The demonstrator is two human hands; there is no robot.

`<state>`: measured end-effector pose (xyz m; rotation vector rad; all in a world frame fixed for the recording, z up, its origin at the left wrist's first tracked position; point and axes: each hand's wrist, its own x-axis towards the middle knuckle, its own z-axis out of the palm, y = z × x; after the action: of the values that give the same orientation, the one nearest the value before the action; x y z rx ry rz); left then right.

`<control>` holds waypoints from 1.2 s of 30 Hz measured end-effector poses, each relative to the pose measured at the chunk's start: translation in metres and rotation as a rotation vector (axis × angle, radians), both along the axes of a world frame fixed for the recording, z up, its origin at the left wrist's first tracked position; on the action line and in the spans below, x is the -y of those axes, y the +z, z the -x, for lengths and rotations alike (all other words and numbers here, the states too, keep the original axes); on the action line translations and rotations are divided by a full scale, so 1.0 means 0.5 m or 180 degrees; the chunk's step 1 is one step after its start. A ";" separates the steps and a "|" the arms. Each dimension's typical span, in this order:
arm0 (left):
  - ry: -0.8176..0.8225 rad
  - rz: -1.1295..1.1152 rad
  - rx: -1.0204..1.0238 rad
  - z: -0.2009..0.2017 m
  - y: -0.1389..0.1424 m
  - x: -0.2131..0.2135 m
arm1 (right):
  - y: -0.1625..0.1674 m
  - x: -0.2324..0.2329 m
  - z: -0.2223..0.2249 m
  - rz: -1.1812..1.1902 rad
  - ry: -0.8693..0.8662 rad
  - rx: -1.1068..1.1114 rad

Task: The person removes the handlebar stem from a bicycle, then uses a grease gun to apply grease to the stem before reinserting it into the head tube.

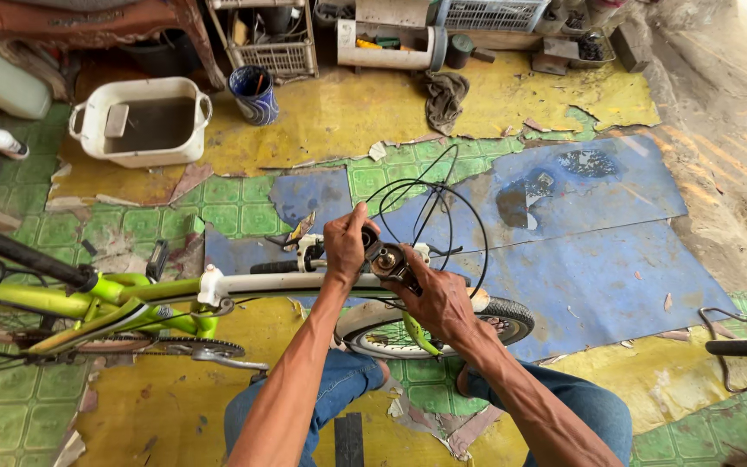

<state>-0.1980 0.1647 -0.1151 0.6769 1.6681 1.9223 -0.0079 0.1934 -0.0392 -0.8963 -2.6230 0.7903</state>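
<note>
- Brake lever assembly (388, 259) sits at the middle of the scene, on the white handlebar (287, 282) of a lime-green bicycle (88, 307) lying on the patchy floor.
- My left hand (345, 246) closes around the bar and the lever's top; its fingertips are hidden from me.
- My right hand (441, 298) pinches the dark lever body from below.
- Black cables (443, 195) loop up over the blue mat (598, 259); their lower ends vanish behind my hands.
- The front wheel (494, 316) is partly covered by my right forearm.
- A white tub (144, 121) of murky liquid stands well apart.
</note>
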 end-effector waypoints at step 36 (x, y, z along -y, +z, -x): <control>0.0754 -0.0339 0.0476 0.068 0.245 0.011 | 0.275 -0.033 0.039 0.0082 0.0468 -0.0191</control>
<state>-0.2317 0.1595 0.0072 0.3761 1.6214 2.1813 -0.0276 0.2098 0.0982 -0.6806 -2.6549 0.8744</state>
